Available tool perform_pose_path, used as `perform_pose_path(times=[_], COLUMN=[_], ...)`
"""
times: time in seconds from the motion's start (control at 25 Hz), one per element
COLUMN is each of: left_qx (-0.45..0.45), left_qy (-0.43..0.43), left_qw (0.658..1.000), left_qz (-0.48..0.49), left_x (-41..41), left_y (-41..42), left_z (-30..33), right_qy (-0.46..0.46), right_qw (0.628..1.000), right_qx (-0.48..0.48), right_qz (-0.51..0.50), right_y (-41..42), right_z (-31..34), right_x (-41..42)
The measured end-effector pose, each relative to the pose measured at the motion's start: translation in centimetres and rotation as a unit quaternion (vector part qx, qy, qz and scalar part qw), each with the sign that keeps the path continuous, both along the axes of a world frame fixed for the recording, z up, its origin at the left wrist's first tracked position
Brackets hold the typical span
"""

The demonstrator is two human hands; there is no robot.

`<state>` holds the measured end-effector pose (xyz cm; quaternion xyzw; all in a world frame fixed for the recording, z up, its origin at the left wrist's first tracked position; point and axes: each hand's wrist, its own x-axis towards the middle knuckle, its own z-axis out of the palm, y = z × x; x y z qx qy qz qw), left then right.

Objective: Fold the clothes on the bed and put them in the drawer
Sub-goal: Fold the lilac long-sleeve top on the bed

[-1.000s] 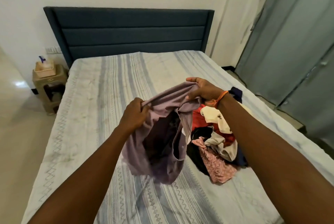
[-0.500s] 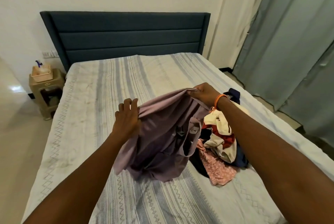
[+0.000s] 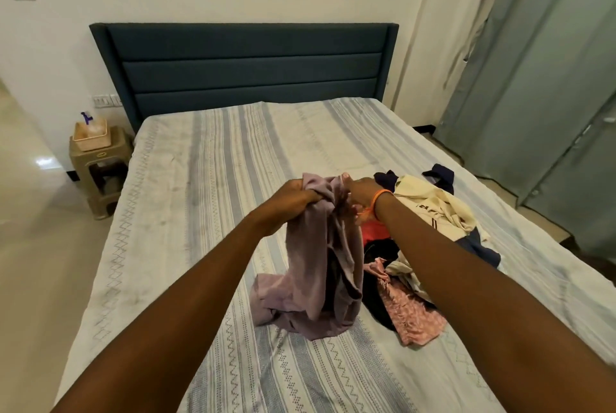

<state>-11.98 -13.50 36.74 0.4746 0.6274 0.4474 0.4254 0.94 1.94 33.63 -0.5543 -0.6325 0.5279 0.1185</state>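
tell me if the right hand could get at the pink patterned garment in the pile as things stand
Probably, but not right away: the right hand grips the lilac fabric garment. The pink patterned garment lies uncovered on the pile's near edge, under that arm.

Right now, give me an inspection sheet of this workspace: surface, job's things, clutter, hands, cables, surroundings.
Surface: bed with a striped sheet, bare at the head end.
Job's things: mauve garment held up bunched, its lower end resting on the sheet; unfolded pile beside it on the right, with cream, pink, red and dark pieces. No drawer in view.
Clutter: nothing seen on the bed beyond the clothes.
Hands: left hand grips the garment's top; right hand, with an orange wristband, pinches the top close beside it.
Cables: nothing seen.
Surroundings: dark blue headboard; stool with a basket at the bed's left; grey curtain on the right.
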Motion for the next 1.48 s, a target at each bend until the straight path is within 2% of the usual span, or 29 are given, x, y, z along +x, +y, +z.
perform_pose_path(times=[0.04, 0.12, 0.24, 0.32, 0.4, 0.44, 0.48, 0.56, 0.68, 0.8, 0.88, 0.96, 1.04, 1.08, 1.16, 1.36, 1.4, 1.48], left_qx=[0.006, -0.008, -0.046, -0.064, -0.026, -0.007, -0.003, -0.014, 0.049, 0.078, 0.059, 0.05, 0.073, 0.096, 0.134, 0.163, 0.138, 0.07], left_qy=[0.002, -0.005, 0.016, -0.019, -0.027, 0.02, 0.087, 0.162, 0.186, 0.181, 0.168, 0.132, 0.108, 0.118, 0.14, 0.252, 0.243, 0.165], left_qw=[1.0, 0.998, 0.98, 0.967, 0.992, 0.999, 0.996, 0.983, 0.95, 0.936, 0.95, 0.972, 0.984, 0.983, 0.977, 0.948, 0.952, 0.966], left_qz=[-0.025, -0.065, -0.191, -0.245, -0.123, -0.043, -0.008, -0.084, -0.247, -0.291, -0.257, -0.186, -0.12, -0.1, -0.083, -0.104, -0.124, -0.188], left_x=[1.1, 3.2, 2.9, 1.1, -0.7, -1.7, -2.3, -1.5, 2.8, 5.6, 4.8, 3.2, 1.9, 1.6, 2.0, 2.6, 2.6, 3.4], left_y=[0.3, 0.5, -0.3, -1.3, -1.5, -1.2, -1.0, 0.1, 2.9, 5.5, 6.8, 7.4, 7.8, 8.1, 8.5, 8.5, 8.4, 7.8], left_z=[-0.6, -1.7, -2.8, -2.9, -3.4, -4.2, -5.0, -6.1, -6.5, -6.6, -6.7, -6.4, -5.2, -4.3, -1.9, 1.9, 1.8, 1.4], right_qy=[0.045, 0.1, 0.167, 0.192, 0.22, 0.238, 0.246, 0.245, 0.245, 0.211, 0.149, 0.012, -0.112, -0.117, -0.05, 0.074, 0.115, 0.193], right_qw=[0.995, 0.976, 0.957, 0.953, 0.952, 0.95, 0.949, 0.943, 0.91, 0.902, 0.926, 0.942, 0.923, 0.917, 0.927, 0.956, 0.958, 0.957], right_qx=[-0.089, -0.191, -0.227, -0.23, -0.212, -0.196, -0.178, -0.136, -0.156, -0.121, -0.047, 0.081, 0.234, 0.286, 0.317, 0.244, 0.229, 0.197], right_qz=[0.008, 0.041, 0.065, 0.035, 0.021, 0.042, 0.083, 0.18, 0.296, 0.356, 0.345, 0.325, 0.284, 0.253, 0.193, 0.144, 0.13, 0.094], right_y=[-0.4, -1.4, -1.7, -1.2, -1.2, -1.4, -1.7, -2.5, -3.3, -2.7, -1.2, 0.5, 1.6, 1.9, 2.2, 2.7, 2.8, 2.7], right_z=[-0.5, -1.2, -0.1, 0.5, 1.4, 2.0, 2.8, 4.5, 6.5, 7.9, 8.5, 8.5, 7.7, 7.3, 7.0, 8.2, 8.5, 8.9], right_x=[-0.1, 0.3, 1.6, 2.7, 3.7, 4.0, 4.4, 5.3, 6.0, 7.7, 10.2, 13.0, 14.9, 15.3, 15.3, 14.9, 14.9, 14.3])
